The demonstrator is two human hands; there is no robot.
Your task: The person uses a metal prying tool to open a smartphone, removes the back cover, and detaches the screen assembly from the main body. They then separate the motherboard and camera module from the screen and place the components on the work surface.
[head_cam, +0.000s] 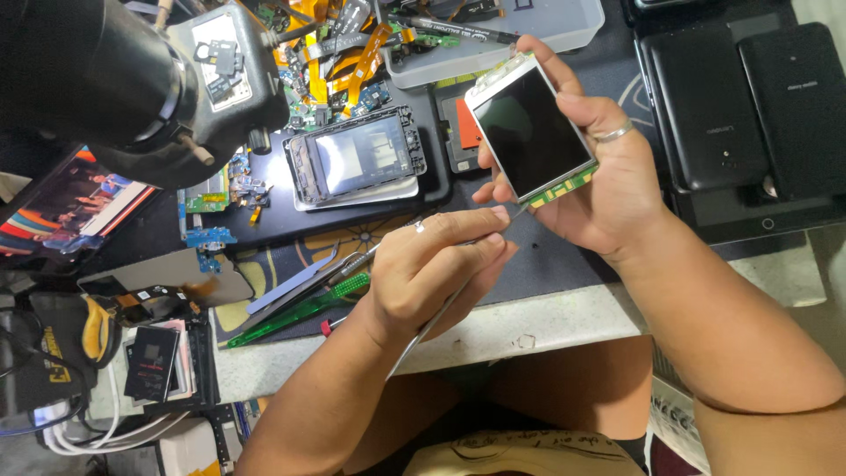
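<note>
Head view: we see a colourful printed card or booklet (pixel 66 207) at far left on the surface (pixel 529 330), partly under a big black microscope body (pixel 115 79). A small black rectangular packet w/ a pale label (pixel 152 361) lies at lower left, near a yellow-black pouch (pixel 75 339). Top centre, a clear plastic tray (pixel 529 35) holds orange flex cables & small boards. Two black phones (pixel 749 106), backs up, lie side by side at far right, each w/ small pale print we can't read.

Right hand (pixel 608 176), ring on one finger, is raised above the dark mat (pixel 546 256); its grip is closed round a small screen module (pixel 531 132), fingers on the right edge, thumb at the lower left corner. Left hand (pixel 432 264) is pinched shut on thin metal tweezers (pixel 441 308), tip touching the module's lower edge.

The module: dark glossy rectangular face, white frame, tilted, w/ a green-yellow circuit strip along the bottom. It's held between the tray & the surface's front edge.

Behind it, an opened phone frame (pixel 357 159) lies flat on a black pad. A green-handled screwdriver (pixel 300 308) & a flat grey pry tool (pixel 291 282) lie just left of the left hand
</note>
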